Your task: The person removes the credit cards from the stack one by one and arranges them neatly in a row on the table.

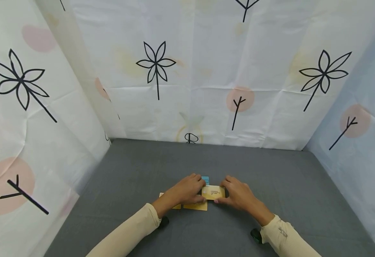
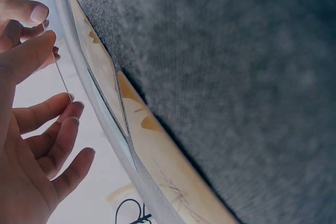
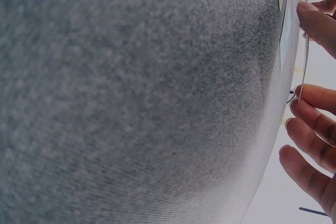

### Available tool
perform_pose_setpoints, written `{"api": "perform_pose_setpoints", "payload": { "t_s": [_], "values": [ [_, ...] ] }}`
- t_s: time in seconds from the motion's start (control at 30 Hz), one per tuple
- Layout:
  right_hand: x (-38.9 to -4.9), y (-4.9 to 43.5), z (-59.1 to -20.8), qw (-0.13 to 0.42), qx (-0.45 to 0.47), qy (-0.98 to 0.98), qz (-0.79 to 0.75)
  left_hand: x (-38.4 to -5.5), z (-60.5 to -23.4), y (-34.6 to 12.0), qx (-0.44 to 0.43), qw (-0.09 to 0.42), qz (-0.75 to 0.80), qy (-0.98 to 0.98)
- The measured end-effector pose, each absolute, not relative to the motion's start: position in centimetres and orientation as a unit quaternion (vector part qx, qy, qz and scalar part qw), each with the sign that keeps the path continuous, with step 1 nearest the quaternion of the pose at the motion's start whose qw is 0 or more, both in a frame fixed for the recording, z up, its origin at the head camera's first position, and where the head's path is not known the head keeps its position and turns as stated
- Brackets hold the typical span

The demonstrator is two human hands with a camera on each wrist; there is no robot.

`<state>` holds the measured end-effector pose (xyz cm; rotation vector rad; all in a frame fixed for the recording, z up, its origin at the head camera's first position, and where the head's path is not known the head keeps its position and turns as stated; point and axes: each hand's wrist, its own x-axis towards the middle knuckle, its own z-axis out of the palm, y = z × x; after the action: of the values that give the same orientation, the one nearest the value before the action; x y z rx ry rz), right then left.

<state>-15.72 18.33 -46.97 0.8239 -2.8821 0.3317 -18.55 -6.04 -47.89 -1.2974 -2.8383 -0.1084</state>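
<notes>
Holding one yellow card between two hands, raised clear of the grey surface, about midway between its left and right edges, well in from the far edge; near edge out of view. Left hand pinching the card's left end, right hand pinching the right end: thumbs toward the near long side, fingertips at the far corners, outer fingers of each hand lying off it. Wrist views give the card edge-on, a thin pale line, faintly bowed in the right wrist view, perhaps only the lens. Judged light and fairly stiff, plastic or heavy stock; should flex a little if squeezed end to end and spring back. Faces look smooth, so likely slippery under dry fingertips; unlikely to break, though a hard bend could crease it. Best hold: rim and corners, light pressure, printed face left free. Lying flat, such a card would offer little to grip; a nail under one corner, or a slide to the surface's edge, ought to lift it. On the surface, toward its left edge from the hands: middle yellow card and leftmost yellow card, partly hidden by the left arm; blue card on the far-edge side, mostly covered from above
</notes>
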Motion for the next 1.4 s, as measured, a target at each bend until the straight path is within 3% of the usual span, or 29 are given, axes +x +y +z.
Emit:
{"api": "perform_pose_setpoints", "payload": {
  "t_s": [0.37, 0.77, 1.4],
  "values": [
    [-15.22, 18.68, -47.04, 0.056, 0.260, -0.957, 0.115, -18.20, -47.57, -5.83, -0.437, 0.027, -0.026, -0.899],
    [-14.95, 18.96, -47.28, 0.049, 0.247, -0.960, 0.122, -18.21, -47.36, -5.46, -0.429, -0.018, -0.029, -0.903],
    [-14.79, 19.23, -47.26, 0.044, 0.250, -0.960, 0.117, -17.85, -47.24, -5.09, -0.427, -0.019, -0.018, -0.904]
  ]
}}
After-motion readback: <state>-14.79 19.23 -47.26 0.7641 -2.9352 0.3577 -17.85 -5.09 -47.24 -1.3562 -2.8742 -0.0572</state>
